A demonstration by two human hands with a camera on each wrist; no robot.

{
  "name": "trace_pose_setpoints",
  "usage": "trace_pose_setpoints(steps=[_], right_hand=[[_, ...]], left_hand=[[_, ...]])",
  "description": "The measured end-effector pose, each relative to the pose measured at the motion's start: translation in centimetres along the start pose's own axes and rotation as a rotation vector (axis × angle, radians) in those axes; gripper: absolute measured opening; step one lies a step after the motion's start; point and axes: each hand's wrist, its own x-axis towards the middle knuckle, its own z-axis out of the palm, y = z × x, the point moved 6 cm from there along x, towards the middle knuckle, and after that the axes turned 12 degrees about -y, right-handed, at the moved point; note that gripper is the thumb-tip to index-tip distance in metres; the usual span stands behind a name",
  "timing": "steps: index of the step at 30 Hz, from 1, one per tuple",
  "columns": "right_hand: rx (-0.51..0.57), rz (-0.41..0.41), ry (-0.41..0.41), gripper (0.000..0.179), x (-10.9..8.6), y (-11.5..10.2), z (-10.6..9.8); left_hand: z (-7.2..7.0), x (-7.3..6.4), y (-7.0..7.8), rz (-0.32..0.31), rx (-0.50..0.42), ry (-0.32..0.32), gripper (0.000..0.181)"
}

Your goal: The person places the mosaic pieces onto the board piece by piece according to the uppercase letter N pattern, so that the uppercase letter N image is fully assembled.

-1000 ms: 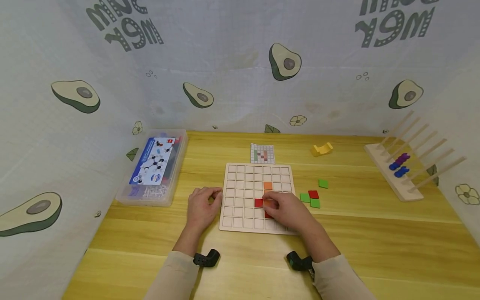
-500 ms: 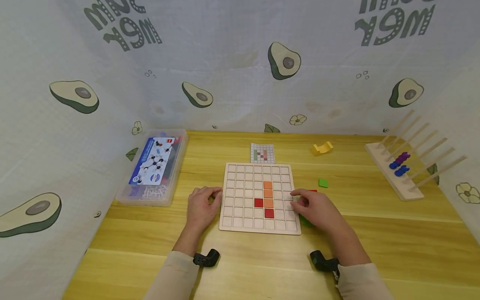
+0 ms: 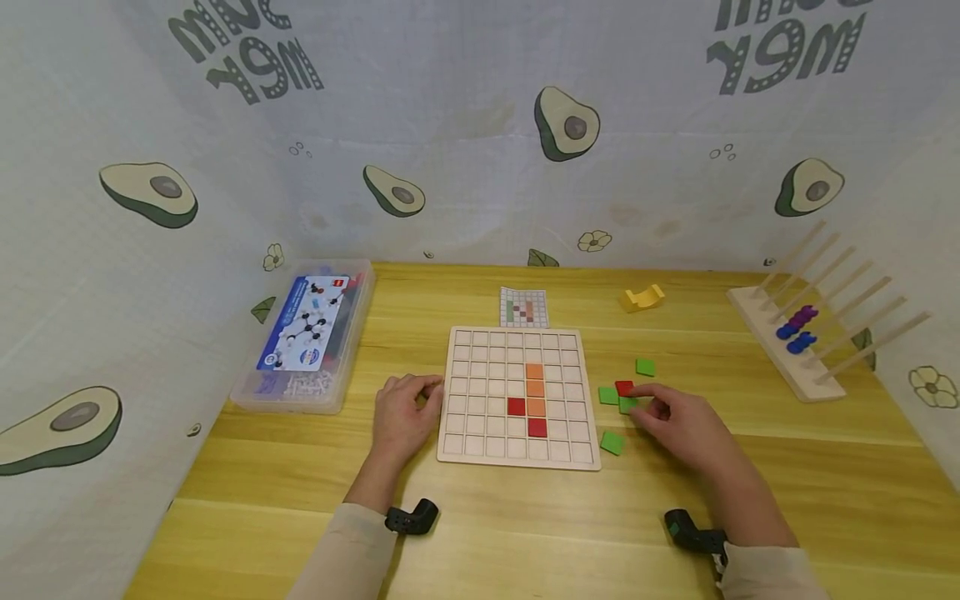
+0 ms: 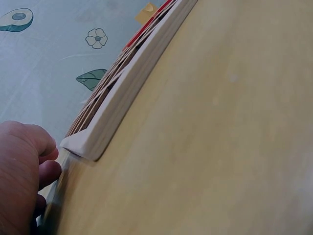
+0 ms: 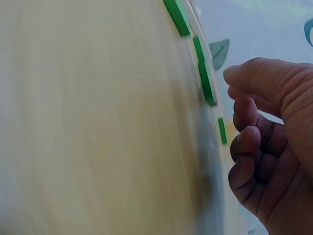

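Observation:
A wooden grid board [image 3: 472, 392] lies mid-table, with a column of three orange tiles [image 3: 535, 388] and two red tiles [image 3: 537, 427] in its cells. My left hand [image 3: 405, 417] rests at the board's left edge, fingers loosely curled; the left wrist view shows the fingertips by the board's corner. Right of the board, my right hand [image 3: 678, 425] is beside a loose red tile [image 3: 624, 388] and a green tile [image 3: 627, 406], thumb and index fingertips right at their edges. In the right wrist view nothing shows between these fingertips. More green tiles [image 3: 612, 442] lie around.
A small printed pattern card [image 3: 524, 308] lies behind the board. At the left stands a clear plastic box [image 3: 348, 333] with a molecule picture. A yellow curved block [image 3: 642, 298] and a wooden peg rack [image 3: 787, 342] with blue and purple beads stand toward the back right.
My right hand has left the board and moved right to the loose tiles, uncovering the orange column and lower red tile. My left hand has stayed in place.

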Motion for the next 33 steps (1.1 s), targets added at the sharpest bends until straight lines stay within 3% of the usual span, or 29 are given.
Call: trace_pose_setpoints(steps=[16, 33], right_hand=[[-0.103, -0.033, -0.053, 0.034, 1.7, 1.9, -1.7], [-0.098, -0.050, -0.110, 0.039, 3.1, 1.2, -1.9]], left_hand=[[0.0, 0.0, -0.1, 0.002, -0.002, -0.001, 0.018], [0.0, 0.1, 0.0, 0.002, -0.007, 0.004, 0.018]])
